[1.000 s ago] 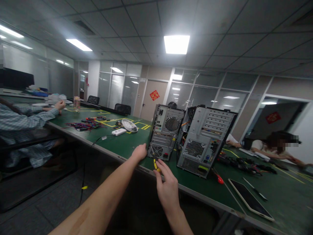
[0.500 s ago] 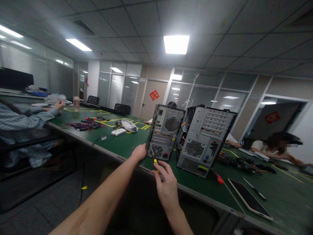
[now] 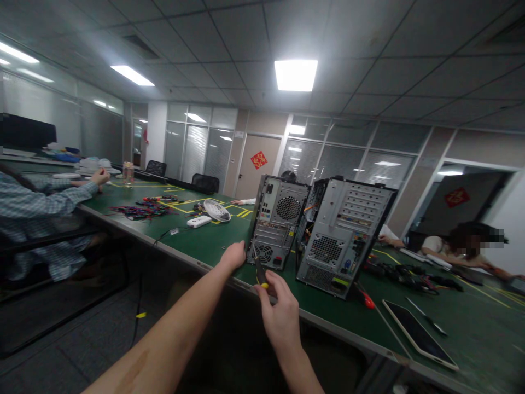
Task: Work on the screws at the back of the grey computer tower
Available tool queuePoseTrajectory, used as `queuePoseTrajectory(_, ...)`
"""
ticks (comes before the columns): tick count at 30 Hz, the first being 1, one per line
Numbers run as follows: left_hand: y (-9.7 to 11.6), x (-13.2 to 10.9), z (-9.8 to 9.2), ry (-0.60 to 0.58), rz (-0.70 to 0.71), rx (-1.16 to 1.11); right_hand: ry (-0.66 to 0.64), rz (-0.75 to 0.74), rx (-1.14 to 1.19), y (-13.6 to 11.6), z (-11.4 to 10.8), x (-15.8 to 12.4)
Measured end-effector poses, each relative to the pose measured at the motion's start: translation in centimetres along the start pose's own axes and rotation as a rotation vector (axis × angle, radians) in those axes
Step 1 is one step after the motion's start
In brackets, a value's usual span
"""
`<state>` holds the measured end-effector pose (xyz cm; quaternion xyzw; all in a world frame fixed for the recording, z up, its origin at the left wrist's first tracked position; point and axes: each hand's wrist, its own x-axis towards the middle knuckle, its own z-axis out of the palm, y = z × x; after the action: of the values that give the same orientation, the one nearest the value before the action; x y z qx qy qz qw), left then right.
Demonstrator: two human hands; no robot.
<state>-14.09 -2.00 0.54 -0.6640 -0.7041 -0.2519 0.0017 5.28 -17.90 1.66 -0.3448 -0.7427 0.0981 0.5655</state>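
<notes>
No writing on the smaller computer case [image 3: 281,216] reads clearly to me; its markings are too small. Beyond it, a red diamond sign [image 3: 259,160] on the door carries gold-toned characters too blurred for me to make out. The case stands upright near the bench [image 3: 213,241] edge, its grey metal back toward me, with a round fan grille up high, another low down and a red patch beside the lower one. The fingers of my right hand [image 3: 283,306] are closed around the end of a black-and-yellow screwdriver [image 3: 260,273], whose shaft points at the lower back of the case. My left hand [image 3: 234,255] is against its left side; the fingertips are hidden, so I cannot tell how far open they are. A bigger case [image 3: 342,235] crowds in just to the right, a red-handled tool [image 3: 368,300] beside it. Coloured wires [image 3: 141,209] lie farther left.
</notes>
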Motion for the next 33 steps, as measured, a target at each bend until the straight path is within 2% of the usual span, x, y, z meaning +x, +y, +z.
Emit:
queuePoseTrajectory(4, -0.01, 0.00, -0.01, -0.005, -0.010, -0.006, 0.002, -0.001, -0.024, 0.03, -0.09, 0.06)
queuePoseTrajectory(13, -0.10, 0.01, 0.09, 0.004, 0.001, 0.010, -0.120, -0.038, -0.037, -0.28, -0.16, -0.08)
queuePoseTrajectory(33, 0.00, -0.04, -0.09, 0.002, 0.015, 0.011, -0.191, -0.172, -0.148, 0.15, -0.16, -0.21)
